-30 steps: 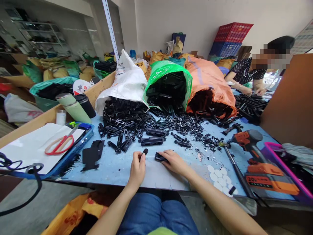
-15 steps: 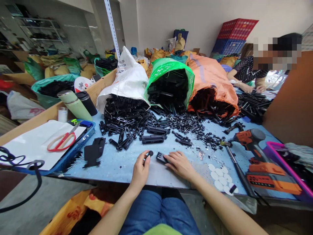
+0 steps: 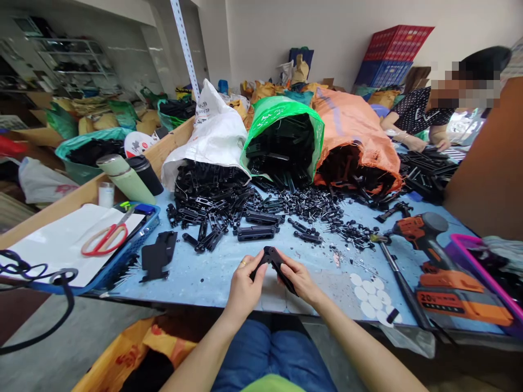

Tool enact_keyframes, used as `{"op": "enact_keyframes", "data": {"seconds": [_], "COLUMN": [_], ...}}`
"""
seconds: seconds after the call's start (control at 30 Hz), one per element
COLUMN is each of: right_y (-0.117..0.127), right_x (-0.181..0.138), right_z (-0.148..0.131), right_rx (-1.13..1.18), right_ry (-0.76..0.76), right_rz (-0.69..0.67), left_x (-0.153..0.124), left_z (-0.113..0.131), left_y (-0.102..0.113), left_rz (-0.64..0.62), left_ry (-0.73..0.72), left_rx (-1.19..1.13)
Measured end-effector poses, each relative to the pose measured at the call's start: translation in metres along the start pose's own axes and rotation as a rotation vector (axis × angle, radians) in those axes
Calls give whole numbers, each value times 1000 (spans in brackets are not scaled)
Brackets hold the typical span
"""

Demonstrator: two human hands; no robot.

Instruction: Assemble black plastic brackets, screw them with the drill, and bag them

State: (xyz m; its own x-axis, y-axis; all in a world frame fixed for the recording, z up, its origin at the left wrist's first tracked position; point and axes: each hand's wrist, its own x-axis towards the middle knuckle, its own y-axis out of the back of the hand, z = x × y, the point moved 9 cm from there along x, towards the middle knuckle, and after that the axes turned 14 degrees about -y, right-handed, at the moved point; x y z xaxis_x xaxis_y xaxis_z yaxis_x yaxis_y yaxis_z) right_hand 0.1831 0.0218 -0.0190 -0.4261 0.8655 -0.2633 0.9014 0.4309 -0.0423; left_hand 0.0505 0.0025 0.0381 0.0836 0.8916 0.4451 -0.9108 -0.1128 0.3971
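Both my hands meet just above the near edge of the blue table (image 3: 196, 277). My right hand (image 3: 300, 279) grips a long black plastic part (image 3: 278, 265), tilted up toward the left. My left hand (image 3: 244, 286) is closed on that part's upper end, pinching a small black piece against it. A gold ring shows on a left finger. A pile of loose black plastic parts (image 3: 216, 204) lies beyond my hands, spilling from a white sack (image 3: 212, 136), a green sack (image 3: 281, 117) and an orange sack (image 3: 355, 133).
An orange cordless drill (image 3: 433, 250) and white round pads (image 3: 368, 296) lie to the right. A blue tray (image 3: 134, 234) with red scissors (image 3: 104, 237) sits left, beside a green flask (image 3: 125, 177). Another person (image 3: 425, 117) works at the far right. A pink bin (image 3: 482, 267) stands at the right edge.
My right hand lifted the long black part off the table and my left hand brought its small black piece to it; both hands now hold it together, nearer to me.
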Motion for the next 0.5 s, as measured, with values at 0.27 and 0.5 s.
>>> {"op": "enact_keyframes", "data": {"seconds": [0.27, 0.5], "right_y": [9, 10], "right_x": [-11, -22], "right_z": [-34, -48], "right_rx": [-396, -409], "right_ry": [217, 305], "right_rz": [45, 260], "left_x": [9, 9], "left_z": [12, 15], "left_y": [1, -5], "left_rz": [-44, 169], "left_ry": [-64, -59], "left_rx": [35, 4]}}
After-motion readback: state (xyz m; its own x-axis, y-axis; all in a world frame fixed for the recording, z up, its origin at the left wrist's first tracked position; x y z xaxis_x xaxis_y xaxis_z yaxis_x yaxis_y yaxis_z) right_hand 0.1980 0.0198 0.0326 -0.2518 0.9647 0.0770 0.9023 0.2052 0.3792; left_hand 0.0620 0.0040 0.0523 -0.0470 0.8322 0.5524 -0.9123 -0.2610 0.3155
